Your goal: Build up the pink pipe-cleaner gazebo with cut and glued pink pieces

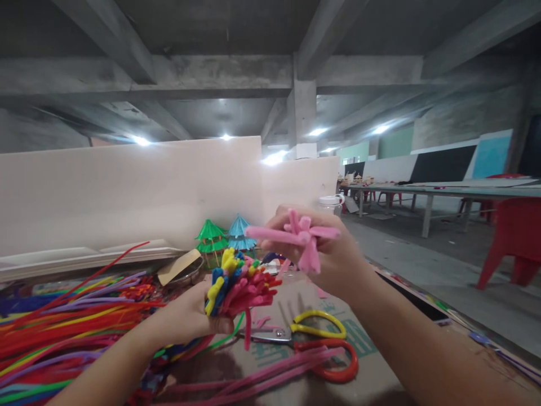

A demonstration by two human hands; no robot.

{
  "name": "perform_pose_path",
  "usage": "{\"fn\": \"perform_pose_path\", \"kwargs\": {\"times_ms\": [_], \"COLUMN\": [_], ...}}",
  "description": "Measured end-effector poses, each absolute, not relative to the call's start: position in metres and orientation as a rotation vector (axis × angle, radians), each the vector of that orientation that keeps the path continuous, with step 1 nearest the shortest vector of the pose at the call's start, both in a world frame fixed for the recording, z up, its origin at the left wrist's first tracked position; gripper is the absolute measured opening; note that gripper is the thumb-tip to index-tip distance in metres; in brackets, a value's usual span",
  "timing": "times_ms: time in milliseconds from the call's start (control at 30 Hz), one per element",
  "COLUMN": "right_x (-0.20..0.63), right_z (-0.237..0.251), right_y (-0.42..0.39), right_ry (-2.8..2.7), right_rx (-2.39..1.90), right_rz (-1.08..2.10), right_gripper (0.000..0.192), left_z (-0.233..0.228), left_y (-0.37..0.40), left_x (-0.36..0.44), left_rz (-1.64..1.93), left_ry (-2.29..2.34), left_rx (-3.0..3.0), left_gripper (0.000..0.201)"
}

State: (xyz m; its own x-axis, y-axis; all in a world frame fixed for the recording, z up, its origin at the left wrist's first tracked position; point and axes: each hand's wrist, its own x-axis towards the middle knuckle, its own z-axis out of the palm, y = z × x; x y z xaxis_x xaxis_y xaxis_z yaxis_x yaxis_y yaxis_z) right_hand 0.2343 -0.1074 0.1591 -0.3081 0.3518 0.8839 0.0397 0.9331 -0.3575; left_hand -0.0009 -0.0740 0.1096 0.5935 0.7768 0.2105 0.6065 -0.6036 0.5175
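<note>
My left hand (203,313) is wrapped round a bunch of short pipe cleaners (243,285) in red, pink, blue and yellow. Higher up and to the right, my right hand (327,256) grips a pink pipe-cleaner flower (305,239) with several petals and a longer piece sticking out left; its fingers are mostly hidden behind the flower. Scissors (276,334) with one yellow and one red handle loop lie below on the cardboard (372,369). Long pink pipe cleaners (270,375) lie in front of them, crossing the red loop.
Loose pipe cleaners (63,332) in many colours spread over the left side. A green umbrella-roofed model (211,234) and a blue one (240,231) stand behind, near a pale board (147,192). A dark phone (412,299) lies right; a red chair (515,237) stands beyond.
</note>
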Motion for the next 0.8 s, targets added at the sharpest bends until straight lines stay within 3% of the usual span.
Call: {"fn": "perform_pose_path", "kwargs": {"times_ms": [367,600,800], "right_x": [0.233,0.232,0.228], "right_z": [0.159,0.160,0.155], "right_y": [-0.112,-0.115,-0.111], "right_ry": [-2.081,-2.131,-1.924], "right_rx": [-0.389,-0.415,-0.312], "right_rz": [0.420,0.325,0.415], "right_gripper": [0.018,0.019,0.010], "left_z": [0.110,0.109,0.110], "left_y": [-0.076,-0.076,-0.076], "left_x": [0.003,0.000,0.001], "left_rz": [0.562,0.602,0.630], "left_ry": [1.232,1.122,1.220], "left_rx": [2.333,2.396,2.349], "left_gripper": [0.045,0.056,0.041]}}
